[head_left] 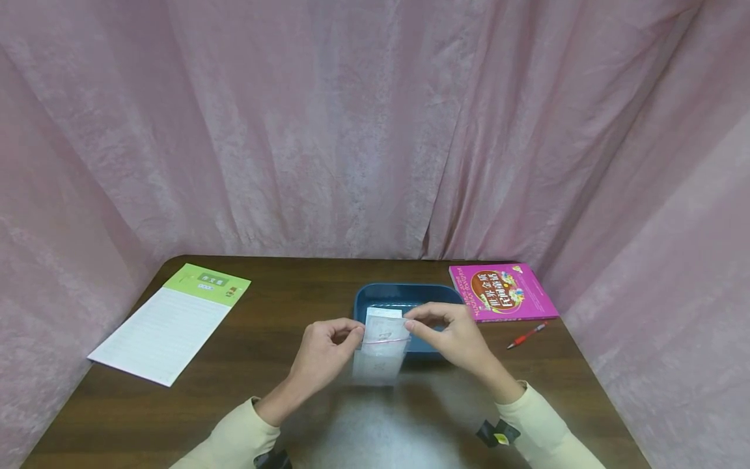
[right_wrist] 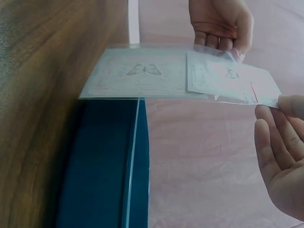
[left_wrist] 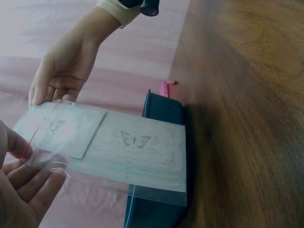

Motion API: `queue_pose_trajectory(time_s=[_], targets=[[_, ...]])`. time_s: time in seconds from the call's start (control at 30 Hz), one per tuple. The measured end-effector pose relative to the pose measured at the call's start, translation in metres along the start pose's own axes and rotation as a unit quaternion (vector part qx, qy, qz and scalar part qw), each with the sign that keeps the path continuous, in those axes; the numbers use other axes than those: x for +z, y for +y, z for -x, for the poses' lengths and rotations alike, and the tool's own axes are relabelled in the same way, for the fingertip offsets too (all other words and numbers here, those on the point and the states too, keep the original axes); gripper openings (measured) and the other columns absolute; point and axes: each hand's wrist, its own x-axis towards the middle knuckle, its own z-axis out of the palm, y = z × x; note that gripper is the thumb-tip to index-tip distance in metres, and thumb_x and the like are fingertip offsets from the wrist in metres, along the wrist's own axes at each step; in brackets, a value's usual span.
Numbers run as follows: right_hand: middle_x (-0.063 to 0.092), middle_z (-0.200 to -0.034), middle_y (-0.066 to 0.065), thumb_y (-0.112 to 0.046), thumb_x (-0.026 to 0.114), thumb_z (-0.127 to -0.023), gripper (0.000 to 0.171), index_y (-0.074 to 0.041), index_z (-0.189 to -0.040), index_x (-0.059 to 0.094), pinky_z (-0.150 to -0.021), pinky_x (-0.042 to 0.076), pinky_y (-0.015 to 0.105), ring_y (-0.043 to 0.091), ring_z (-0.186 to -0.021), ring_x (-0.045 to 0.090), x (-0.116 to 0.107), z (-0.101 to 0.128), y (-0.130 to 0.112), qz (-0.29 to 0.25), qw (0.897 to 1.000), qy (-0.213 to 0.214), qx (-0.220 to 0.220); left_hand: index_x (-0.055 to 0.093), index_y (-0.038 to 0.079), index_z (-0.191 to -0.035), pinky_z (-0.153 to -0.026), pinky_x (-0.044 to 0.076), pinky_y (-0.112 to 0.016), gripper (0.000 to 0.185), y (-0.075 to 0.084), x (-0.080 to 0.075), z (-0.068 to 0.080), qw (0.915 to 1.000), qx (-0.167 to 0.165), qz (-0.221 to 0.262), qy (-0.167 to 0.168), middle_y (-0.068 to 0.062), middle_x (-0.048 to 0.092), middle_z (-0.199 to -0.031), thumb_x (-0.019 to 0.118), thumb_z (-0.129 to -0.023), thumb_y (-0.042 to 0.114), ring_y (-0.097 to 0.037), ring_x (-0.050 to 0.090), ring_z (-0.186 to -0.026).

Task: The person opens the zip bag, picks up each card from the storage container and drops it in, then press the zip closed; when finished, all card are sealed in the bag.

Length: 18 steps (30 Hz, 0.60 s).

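Observation:
A clear zip bag [head_left: 377,370] with a red closure line hangs upright between both hands, in front of a blue tray. My left hand [head_left: 329,348] pinches its upper left edge between thumb and forefinger. At the opposite upper edge, my right hand [head_left: 450,337] pinches it the same way. Inside the bag shows a pale card [left_wrist: 166,152] printed with a butterfly. A smaller pale card [right_wrist: 228,78], also with a butterfly, overlaps the bag's upper part and reaches past the red line. Whether this smaller card lies fully inside I cannot tell.
The blue tray [head_left: 375,291] stands behind the bag on the brown table [head_left: 281,286]. To its right lie a pink book [head_left: 536,296] and a red pen [head_left: 527,335]. A lined writing pad [head_left: 170,326] with a green header lies at the left. Pink curtains [head_left: 328,130] surround the table.

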Motion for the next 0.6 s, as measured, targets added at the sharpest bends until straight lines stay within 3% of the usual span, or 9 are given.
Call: queue_pose_trajectory(time_s=[0.6], targets=[[0.078, -0.096, -0.005, -0.019, 0.078, -0.092, 0.009, -0.016, -0.100, 0.079, -0.077, 0.059, 0.030, 0.010, -0.087, 0.071, 0.0071, 0.0034, 0.0058, 0.019, 1.000, -0.005, -0.004, 0.080, 0.015, -0.098, -0.072, 0.057, -0.025, 0.009, -0.0019, -0.0008, 0.0003, 1.0000, 0.003, -0.003, -0.003, 0.005, 0.077, -0.091, 0.071, -0.096, 0.017, -0.008, 0.070, -0.080]])
